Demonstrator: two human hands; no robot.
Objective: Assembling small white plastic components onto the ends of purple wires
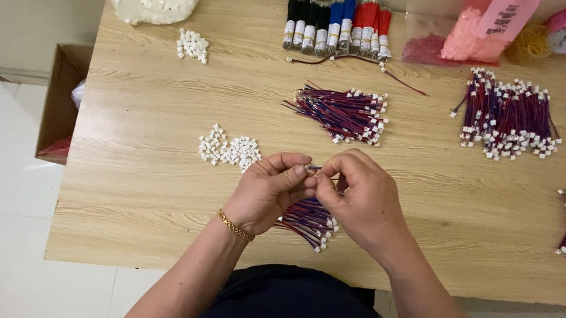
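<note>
Above table [143,182] centre, left hand [264,192] and right hand [361,194] pinch thin wire [313,168] lying left-right, wire bundle [307,220] beneath, white plastic connectors [228,149] nearby.

Left hand [269,191]: fingertips pinch a thin red-and-blue wire [313,168].
Right hand [361,194]: pinches the same wire, touching the left.
Beneath hands: red-and-blue wire bundle [309,222].
Left of hands: small white plastic connectors [228,149] on wooden table [143,182].

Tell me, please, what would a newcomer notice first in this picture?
First the two hands, left hand and right hand, meeting at the table's near centre over a small wire bundle. Then the red-and-blue wire piles at the right, and the loose white connectors left of the hands.
</note>
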